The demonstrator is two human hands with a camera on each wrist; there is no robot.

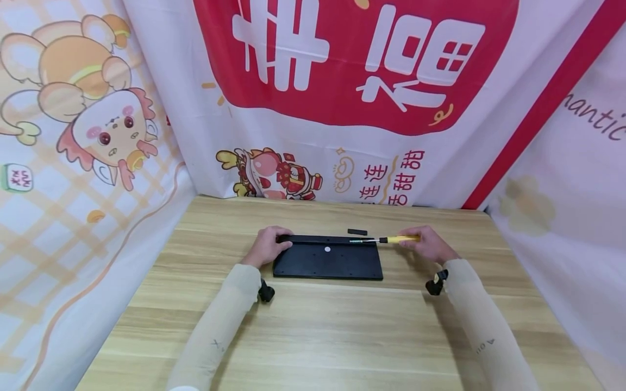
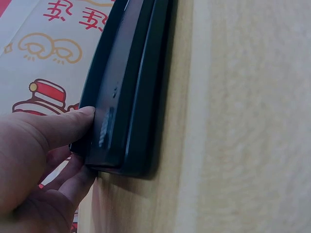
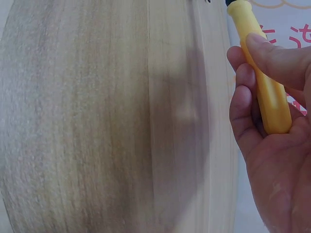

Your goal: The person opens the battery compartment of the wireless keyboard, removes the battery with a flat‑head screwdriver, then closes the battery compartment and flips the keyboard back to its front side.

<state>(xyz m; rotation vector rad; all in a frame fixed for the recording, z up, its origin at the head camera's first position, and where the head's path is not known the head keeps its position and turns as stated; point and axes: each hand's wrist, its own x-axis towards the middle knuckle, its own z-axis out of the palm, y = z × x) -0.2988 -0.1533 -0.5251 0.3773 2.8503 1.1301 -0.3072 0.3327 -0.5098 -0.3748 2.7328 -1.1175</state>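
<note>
Flat black panel, keyboard-like, lies on the wood-grain table, toward the far side, between the two hands. Round white sticker near its ridged far edge; small dark dots across the face, too small to identify.

Left hand pinches the panel's left end: thumb on the surface, other fingers around the edge, partly hidden behind it. In the left wrist view the panel runs out of the top of the frame; pale marks by the thumb are too blurred to read.

Right hand grasps the yellow handle of a slim tool, thumb along it, fingers curled around, butt end against the palm. Shaft points left, over the panel's far right corner. A green bit shows near the tip; whether it belongs to the tool or sits in the panel cannot be told, nor whether the tip touches. Right wrist view cuts the tool off just past its black collar.

Small black strip lies just beyond the panel's far edge. Backdrop cloth: large white characters on red, cropped at the top.
</note>
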